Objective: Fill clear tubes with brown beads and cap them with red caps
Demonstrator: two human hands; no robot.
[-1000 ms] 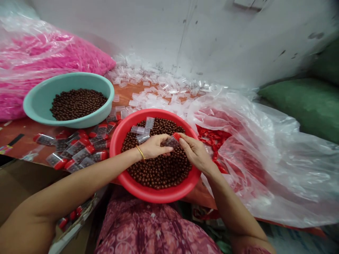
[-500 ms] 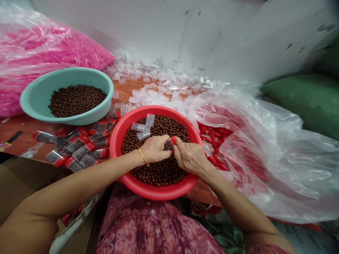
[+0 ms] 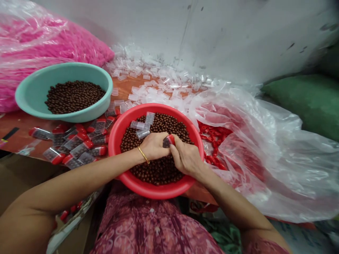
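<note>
Over the red basin (image 3: 156,193) my two hands meet around one small clear container with a red cap (image 3: 168,141), dark balls showing inside it. My left hand (image 3: 154,145) is closed around the clear body. Against the red cap end press the thumb and fingers of my right hand (image 3: 186,155). Beneath them, brown balls (image 3: 159,176) fill much of the basin. On the balls, left of centre, lie several clear empty containers (image 3: 143,133). Part of the held container is hidden by my fingers.
A teal basin (image 3: 23,95) of brown balls stands at left. Filled red-capped containers (image 3: 82,148) lie in front of it. Clear containers (image 3: 164,79) are strewn at the back. Right is a plastic bag (image 3: 278,158) with red caps (image 3: 215,141); a pink-filled bag (image 3: 66,42) sits back left.
My hands stay together on the red-capped container, with a slight shift of the right fingers along the cap. The view has moved a little; nothing else visibly differs.
</note>
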